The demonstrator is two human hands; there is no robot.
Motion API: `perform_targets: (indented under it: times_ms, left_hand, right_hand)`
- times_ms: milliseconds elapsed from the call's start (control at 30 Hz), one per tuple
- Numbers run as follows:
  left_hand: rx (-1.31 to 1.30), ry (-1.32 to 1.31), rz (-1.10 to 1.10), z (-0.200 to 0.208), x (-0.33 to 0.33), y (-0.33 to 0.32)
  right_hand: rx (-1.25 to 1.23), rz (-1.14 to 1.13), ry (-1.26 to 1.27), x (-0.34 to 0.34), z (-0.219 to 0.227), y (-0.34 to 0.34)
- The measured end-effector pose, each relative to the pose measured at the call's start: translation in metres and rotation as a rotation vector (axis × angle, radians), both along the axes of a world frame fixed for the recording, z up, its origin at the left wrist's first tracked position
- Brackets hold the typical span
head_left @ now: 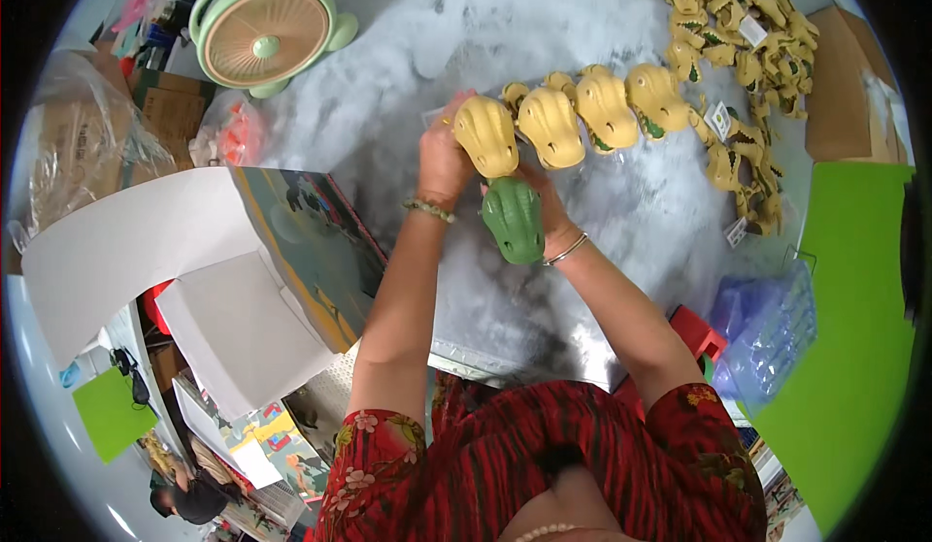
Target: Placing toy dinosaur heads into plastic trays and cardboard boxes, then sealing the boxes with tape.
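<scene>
Several yellow toy dinosaur heads [605,110] stand in a row across the table. At the left end of the row, my left hand [445,162] is closed on the side of a yellow dinosaur head [485,136]; some fingers are hidden behind it. Just below, a green toy dinosaur head [513,222] points toward me. My right hand [549,214] holds it from its right side, with most of the fingers out of sight behind the toy. The green head's upper end meets the yellow one's lower tip.
More yellow dinosaur toys with white tags [743,37] are piled at the far right, beside a cardboard box [845,86]. A green fan [264,35] stands at the far left. Open printed cartons [301,241] are at the left, and a blue plastic bag [767,328] at the right.
</scene>
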State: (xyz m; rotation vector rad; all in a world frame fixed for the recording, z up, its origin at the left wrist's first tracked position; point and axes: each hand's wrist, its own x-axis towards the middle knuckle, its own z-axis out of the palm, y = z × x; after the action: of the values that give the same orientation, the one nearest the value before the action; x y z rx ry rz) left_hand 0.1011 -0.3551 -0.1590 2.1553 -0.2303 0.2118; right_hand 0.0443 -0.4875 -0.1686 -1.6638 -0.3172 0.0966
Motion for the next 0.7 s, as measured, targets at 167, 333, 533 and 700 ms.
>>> perform_targets:
  times_ms: [167, 333, 533, 700]
  left_hand:
    - [0.108, -0.048, -0.1, 0.003, -0.001, 0.003]
    - [-0.114, -0.155, -0.004, -0.019, -0.01, 0.017]
    - [-0.156, -0.054, 0.322, -0.025, -0.065, 0.019]
    - [-0.191, 0.082, 0.364, -0.04, -0.152, 0.009]
  right_hand:
    - [0.449, -0.016, 0.144, -0.006, -0.015, 0.0]
    - [-0.098, -0.007, 0.091, -0.009, 0.006, -0.01]
    - [-0.365, -0.061, 0.12, -0.025, 0.031, -0.082]
    - [-1.248, -0.683, 0.023, 0.007, 0.014, -0.25]
